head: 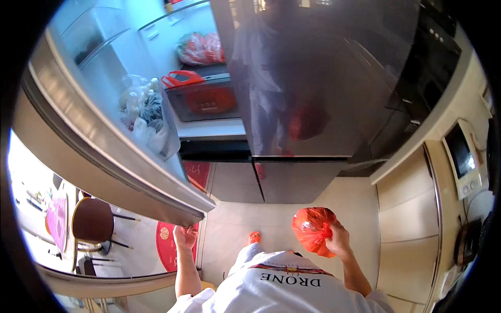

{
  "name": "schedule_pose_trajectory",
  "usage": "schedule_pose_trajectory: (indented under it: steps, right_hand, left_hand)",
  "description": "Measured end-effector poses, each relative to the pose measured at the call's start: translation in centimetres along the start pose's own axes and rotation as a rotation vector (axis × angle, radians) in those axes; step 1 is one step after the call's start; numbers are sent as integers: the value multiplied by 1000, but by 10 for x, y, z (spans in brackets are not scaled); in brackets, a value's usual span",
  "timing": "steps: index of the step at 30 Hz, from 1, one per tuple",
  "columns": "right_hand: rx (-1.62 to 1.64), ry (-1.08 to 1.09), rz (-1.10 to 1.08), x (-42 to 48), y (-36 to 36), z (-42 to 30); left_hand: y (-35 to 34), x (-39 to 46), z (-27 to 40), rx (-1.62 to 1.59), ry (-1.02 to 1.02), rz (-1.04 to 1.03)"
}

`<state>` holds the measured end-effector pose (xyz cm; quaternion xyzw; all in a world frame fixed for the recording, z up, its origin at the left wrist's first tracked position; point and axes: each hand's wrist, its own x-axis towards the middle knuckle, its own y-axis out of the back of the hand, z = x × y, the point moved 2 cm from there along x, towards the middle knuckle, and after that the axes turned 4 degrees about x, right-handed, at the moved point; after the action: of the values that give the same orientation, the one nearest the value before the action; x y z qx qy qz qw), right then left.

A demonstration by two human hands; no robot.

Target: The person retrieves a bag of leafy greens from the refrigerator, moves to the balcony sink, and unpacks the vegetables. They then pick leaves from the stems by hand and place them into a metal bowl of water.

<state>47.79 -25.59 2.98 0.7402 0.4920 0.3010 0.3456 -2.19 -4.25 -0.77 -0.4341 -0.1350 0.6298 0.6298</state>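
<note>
My right hand is closed around the gathered neck of a full red-orange plastic bag, held out over the floor at my right. At the lower outer corner of the open left refrigerator door, my left hand has its fingers curled against the edge. Inside the lit compartment, a translucent drawer contains a red bag whose handles stick out over its top. A clear bag of red and green contents rests above it. Several plastic bags fill the door's lower bin.
The glossy right refrigerator door is closed and reflects my body and the bag. Beige cabinets line the right side, with a microwave oven on the counter. Beyond the open door are a brown chair and a red mat.
</note>
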Motion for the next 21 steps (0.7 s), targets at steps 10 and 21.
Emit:
schedule_pose_trajectory:
  steps: [10, 21]
  right_hand:
    - [778, 281, 19, 139, 10, -185]
    - [1401, 413, 425, 388, 20, -403]
  left_hand:
    - [74, 11, 77, -182, -189, 220]
    - [133, 51, 134, -106, -452, 389]
